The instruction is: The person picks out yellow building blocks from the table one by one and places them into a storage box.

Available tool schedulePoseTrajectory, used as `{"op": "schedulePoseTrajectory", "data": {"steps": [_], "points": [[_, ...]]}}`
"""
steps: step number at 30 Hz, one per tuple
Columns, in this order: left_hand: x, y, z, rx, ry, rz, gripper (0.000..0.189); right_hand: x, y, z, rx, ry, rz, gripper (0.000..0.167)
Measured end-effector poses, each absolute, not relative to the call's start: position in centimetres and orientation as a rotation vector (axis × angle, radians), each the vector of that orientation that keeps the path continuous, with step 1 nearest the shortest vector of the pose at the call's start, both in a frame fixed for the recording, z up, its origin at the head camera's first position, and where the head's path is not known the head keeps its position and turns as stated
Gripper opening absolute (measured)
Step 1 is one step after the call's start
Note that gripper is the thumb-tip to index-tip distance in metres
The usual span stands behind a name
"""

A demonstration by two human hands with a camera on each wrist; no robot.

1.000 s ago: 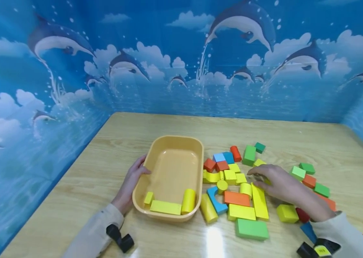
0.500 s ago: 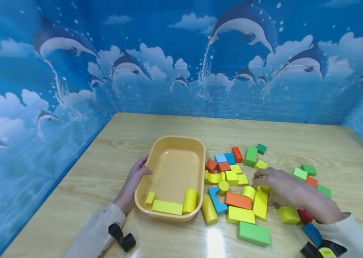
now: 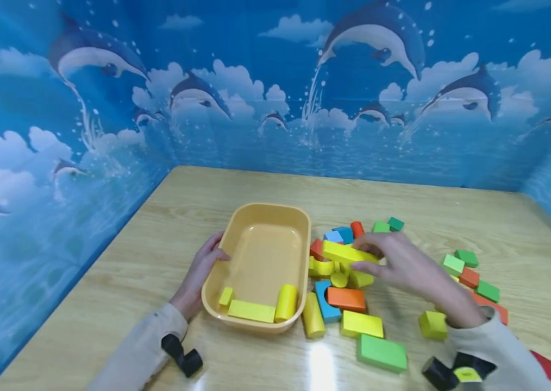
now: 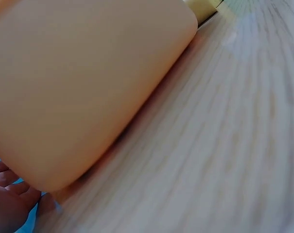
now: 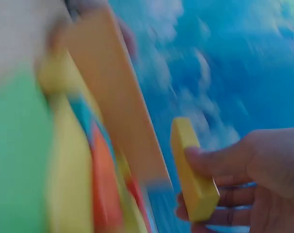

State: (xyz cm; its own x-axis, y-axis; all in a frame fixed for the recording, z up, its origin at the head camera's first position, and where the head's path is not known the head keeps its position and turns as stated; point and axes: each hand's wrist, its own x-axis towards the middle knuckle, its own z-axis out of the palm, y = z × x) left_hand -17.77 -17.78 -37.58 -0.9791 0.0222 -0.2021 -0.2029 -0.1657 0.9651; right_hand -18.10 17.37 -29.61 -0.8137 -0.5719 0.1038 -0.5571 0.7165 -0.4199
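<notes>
While clamping tray (image 3: 261, 255) with left hand (image 3: 203, 269), pinching long yellow block (image 3: 341, 251) in right hand (image 3: 405, 266): apparently mid-carry, next probably needing height above tray.

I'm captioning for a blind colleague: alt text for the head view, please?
A right hand pinches a long yellow block above colorful blocks on a wood-grain table; the left hand holds a tan tray containing three yellow blocks. Behind is a dolphin backdrop.
</notes>
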Motion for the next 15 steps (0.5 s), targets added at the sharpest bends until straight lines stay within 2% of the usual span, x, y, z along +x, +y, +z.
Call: {"op": "schedulePoseTrajectory", "data": {"steps": [7, 15], "points": [[-17.5, -18.0, -37.9, -0.202, 1.868, 2.327, 0.065, -16.1, 6.1, -29.9, -0.936, 2.972, -0.543, 0.028], [-17.7, -17.9, -37.8, -0.172, 1.926, 2.305, 0.064, -15.5, 2.1, -31.8, -0.918, 3.034, -0.487, 0.027]]}}
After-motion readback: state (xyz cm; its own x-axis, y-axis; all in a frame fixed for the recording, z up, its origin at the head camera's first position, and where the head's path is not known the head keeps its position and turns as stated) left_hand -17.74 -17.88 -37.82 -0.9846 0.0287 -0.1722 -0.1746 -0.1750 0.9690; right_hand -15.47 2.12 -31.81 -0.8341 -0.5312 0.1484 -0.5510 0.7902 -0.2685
